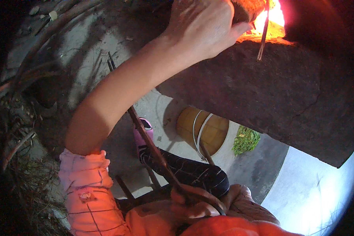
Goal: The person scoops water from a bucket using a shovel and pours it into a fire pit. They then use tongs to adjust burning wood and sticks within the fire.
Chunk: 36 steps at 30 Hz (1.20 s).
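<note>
At the top, my left hand (pixel 206 26) reaches to the mouth of a burning stove, its fingers curled beside a dark, orange-lit piece; whether it grips that piece is unclear. Bright flames (pixel 272 22) fill the opening, and a thin stick (pixel 264 38) pokes out over its lower edge. Low in the view, close to my body, my right hand (pixel 194 202) is closed around a long, dark wooden stick (pixel 153 144). This stick slants up and left, passing behind my left forearm.
The dark stove slab (pixel 253 85) spans the upper right. Below its edge are a yellowish bucket (pixel 205 129) with a pale handle and a heap of green leaves (pixel 246 140). Branches (pixel 44 38) and dry twigs (pixel 38 183) lie along the left. My pink shoe (pixel 143 134) is near the middle.
</note>
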Tool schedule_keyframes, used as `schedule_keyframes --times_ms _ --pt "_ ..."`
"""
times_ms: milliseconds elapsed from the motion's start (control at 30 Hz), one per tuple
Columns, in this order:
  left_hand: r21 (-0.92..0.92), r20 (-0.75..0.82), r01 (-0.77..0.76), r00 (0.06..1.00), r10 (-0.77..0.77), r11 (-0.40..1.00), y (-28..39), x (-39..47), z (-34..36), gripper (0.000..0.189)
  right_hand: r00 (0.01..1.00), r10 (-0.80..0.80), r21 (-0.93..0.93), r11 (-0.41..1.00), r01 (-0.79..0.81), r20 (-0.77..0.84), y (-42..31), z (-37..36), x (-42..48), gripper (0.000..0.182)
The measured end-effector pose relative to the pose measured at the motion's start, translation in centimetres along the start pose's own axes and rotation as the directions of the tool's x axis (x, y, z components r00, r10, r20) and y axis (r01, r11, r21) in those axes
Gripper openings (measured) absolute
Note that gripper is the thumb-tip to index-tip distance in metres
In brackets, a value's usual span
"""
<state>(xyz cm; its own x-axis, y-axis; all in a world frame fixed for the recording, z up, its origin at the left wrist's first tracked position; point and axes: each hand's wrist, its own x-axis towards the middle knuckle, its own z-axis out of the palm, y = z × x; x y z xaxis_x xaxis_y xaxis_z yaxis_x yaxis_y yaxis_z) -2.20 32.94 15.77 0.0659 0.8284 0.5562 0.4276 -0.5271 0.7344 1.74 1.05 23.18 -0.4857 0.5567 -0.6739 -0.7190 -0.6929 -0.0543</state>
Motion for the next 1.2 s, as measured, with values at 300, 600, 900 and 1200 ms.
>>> schedule_keyframes --times_ms 300,600,900,1200 --pt "-0.028 0.316 0.243 0.922 -0.222 0.97 1.8 3.7 2.5 0.036 0.998 0.056 0.017 0.998 -0.056 -0.006 -0.1 0.4 -0.3 0.032" --pt "0.068 0.2 0.019 0.979 -0.033 0.998 2.0 2.1 -2.6 0.039 0.966 0.252 0.055 0.967 -0.249 -0.051 -0.5 1.5 -0.5 0.02" --pt "-0.098 0.23 0.41 0.896 -0.38 0.907 2.9 -2.0 -17.5 0.036 0.965 0.238 -0.126 0.96 -0.251 -0.106 -0.6 3.4 -0.2 0.012" --pt "-0.539 -0.204 0.566 0.63 -0.749 0.623 3.7 -13.1 -26.2 0.036 0.974 -0.177 -0.734 0.679 0.017 -0.141 4.8 4.0 -11.7 0.02"
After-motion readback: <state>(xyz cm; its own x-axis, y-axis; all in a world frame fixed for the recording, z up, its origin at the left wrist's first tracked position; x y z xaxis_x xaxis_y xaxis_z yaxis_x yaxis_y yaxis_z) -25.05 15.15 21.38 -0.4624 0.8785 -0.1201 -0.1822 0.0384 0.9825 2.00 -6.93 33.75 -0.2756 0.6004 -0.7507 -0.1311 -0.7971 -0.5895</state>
